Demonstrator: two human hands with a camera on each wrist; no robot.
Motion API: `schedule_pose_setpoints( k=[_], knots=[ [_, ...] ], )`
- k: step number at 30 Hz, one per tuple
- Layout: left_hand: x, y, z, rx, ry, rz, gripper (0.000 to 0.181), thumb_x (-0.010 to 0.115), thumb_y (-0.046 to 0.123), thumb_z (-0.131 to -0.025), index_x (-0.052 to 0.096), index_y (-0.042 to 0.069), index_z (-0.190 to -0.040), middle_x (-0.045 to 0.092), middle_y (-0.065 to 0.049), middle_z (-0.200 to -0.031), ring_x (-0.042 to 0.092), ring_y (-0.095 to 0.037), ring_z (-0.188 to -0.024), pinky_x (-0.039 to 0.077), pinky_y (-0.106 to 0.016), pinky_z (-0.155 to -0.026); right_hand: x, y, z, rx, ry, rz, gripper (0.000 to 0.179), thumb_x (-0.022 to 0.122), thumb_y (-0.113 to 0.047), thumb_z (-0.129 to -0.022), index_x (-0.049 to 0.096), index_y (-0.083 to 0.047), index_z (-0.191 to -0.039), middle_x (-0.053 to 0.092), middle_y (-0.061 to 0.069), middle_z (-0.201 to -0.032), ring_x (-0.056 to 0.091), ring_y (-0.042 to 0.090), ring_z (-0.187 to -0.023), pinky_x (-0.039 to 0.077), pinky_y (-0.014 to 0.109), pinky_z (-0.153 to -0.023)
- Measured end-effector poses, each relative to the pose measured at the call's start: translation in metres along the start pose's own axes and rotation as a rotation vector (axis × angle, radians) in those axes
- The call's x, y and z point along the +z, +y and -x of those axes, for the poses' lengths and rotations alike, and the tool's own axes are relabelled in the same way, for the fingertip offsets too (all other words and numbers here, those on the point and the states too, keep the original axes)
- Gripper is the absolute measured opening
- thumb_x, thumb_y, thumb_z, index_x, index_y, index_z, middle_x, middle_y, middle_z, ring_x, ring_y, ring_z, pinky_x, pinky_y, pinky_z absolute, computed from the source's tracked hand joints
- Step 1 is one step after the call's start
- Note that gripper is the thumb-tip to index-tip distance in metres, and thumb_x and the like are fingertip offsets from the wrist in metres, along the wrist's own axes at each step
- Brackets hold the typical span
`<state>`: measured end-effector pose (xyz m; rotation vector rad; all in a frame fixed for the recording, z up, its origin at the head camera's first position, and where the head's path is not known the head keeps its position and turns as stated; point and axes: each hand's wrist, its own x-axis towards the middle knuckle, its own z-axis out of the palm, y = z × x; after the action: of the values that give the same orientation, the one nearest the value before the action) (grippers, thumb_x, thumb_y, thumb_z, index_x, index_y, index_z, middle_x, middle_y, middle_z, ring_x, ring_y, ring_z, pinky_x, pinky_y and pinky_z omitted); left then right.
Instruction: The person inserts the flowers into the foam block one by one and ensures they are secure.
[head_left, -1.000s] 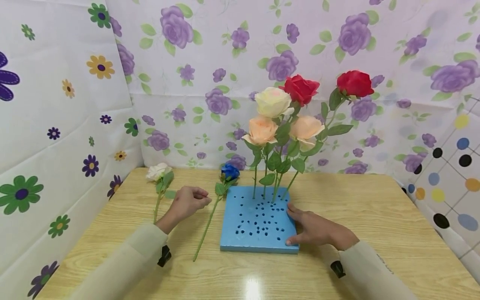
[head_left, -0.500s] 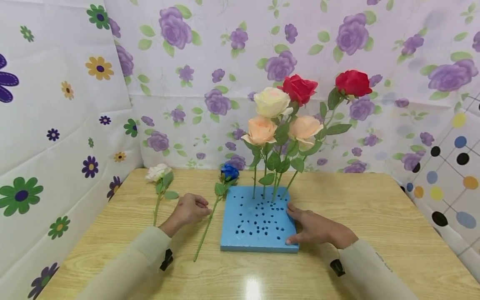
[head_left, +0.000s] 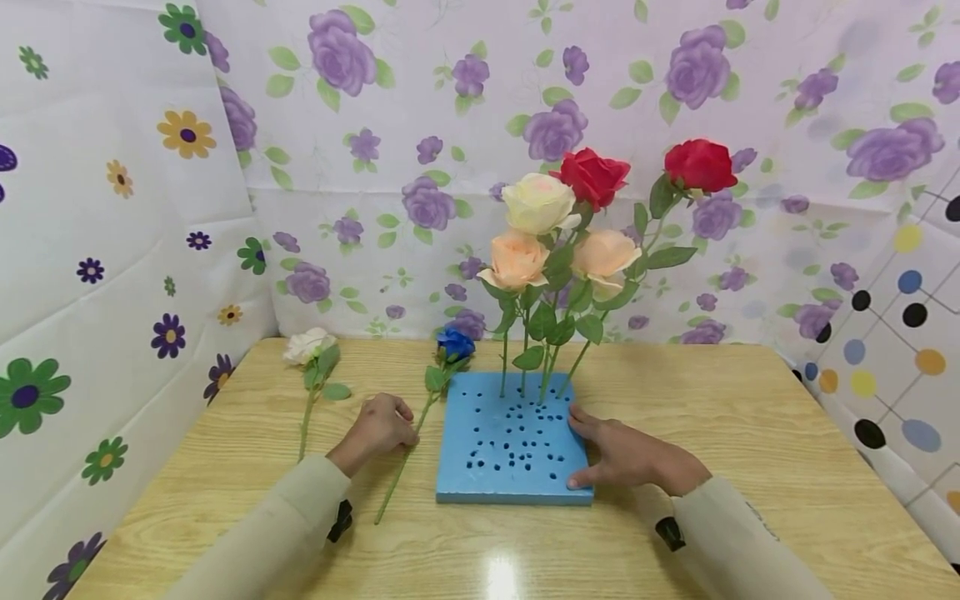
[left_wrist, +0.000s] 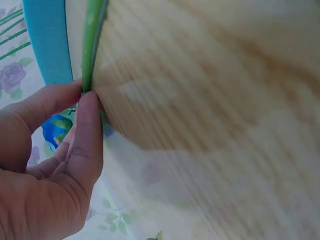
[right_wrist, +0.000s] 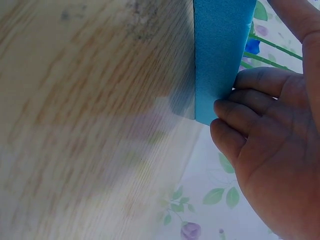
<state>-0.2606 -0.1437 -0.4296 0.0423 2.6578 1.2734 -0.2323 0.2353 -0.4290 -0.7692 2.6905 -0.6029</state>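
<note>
Blue rose: lying on the surface (head_left: 750, 400) just left of the blue board (head_left: 495, 484), bloom (head_left: 454, 343) at the far end, cut end toward the person. Can't tell if any of the stem (head_left: 393, 484) is off the surface.
Left grip: (head_left: 384, 425) thumb and index finger pinching that stem around its middle, nothing else in there.
Right grip: (head_left: 630, 454) hand spread, fingers against the board's right side, thumb at the near right corner.
How the rose handles: super light I'd guess, probably fake. Stem looks fairly stiff, smooth enough to roll between fingertips. Petals and leaves look soft and easy to crush.
Where to hold it: bare stem below the leaves, imo. Lower is better for reach, but the bloom end might droop a bit.
Board: 1, probably light foam, so I reckon it'd slide easily. Loads of holes, too small to count reliably.
Roses lying down: 2, the blue one plus a white rose (head_left: 309, 345) farther left.
Blooms above the board: 5, namely 2 red (head_left: 595, 179), 1 cream (head_left: 537, 205), 2 peach (head_left: 516, 260).
</note>
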Motion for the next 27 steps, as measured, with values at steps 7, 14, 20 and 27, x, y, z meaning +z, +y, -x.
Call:
schedule_pose_setpoints(
  k=[7,14,20,27],
  knots=[
    [-0.003,-0.001,-0.001,-0.044,-0.019,-0.001,0.013,0.073,-0.005,-0.083,0.065,-0.005,-0.094,0.064,-0.015,-0.088,0.067,-0.02,-0.069,0.061,-0.033,-0.06,0.0,-0.002,0.0,0.004,-0.005,-0.001,0.103,0.078,-0.053,-0.082,0.032,0.008,-0.151,0.019,0.023,-0.161,0.03,0.041,-0.144,0.034,0.052,-0.114],
    [-0.01,-0.002,0.0,-0.023,-0.11,0.026,0.004,0.067,-0.001,-0.089,0.067,-0.002,-0.085,0.065,-0.01,-0.085,0.064,-0.019,-0.068,0.06,-0.034,-0.062,-0.002,-0.002,0.001,0.006,-0.01,-0.008,0.103,0.078,-0.053,-0.082,0.032,0.008,-0.151,0.019,0.023,-0.162,0.029,0.041,-0.144,0.034,0.052,-0.114],
    [-0.022,0.006,-0.004,-0.004,-0.176,0.089,0.039,0.058,0.002,-0.097,0.041,0.011,-0.063,0.035,-0.001,-0.057,0.034,-0.015,-0.052,0.037,-0.031,-0.054,-0.004,-0.002,0.001,0.0,-0.009,-0.003,0.103,0.078,-0.053,-0.083,0.032,0.008,-0.151,0.019,0.022,-0.162,0.031,0.042,-0.143,0.035,0.053,-0.113],
    [-0.033,0.018,-0.005,0.019,-0.099,0.124,0.014,0.058,0.005,-0.099,0.065,-0.005,-0.093,0.064,-0.013,-0.1,0.064,-0.028,-0.08,0.061,-0.041,-0.072,-0.002,-0.003,0.001,0.0,-0.012,-0.023,0.104,0.079,-0.052,-0.082,0.031,0.01,-0.151,0.018,0.024,-0.161,0.028,0.043,-0.144,0.033,0.054,-0.114]
  ],
)
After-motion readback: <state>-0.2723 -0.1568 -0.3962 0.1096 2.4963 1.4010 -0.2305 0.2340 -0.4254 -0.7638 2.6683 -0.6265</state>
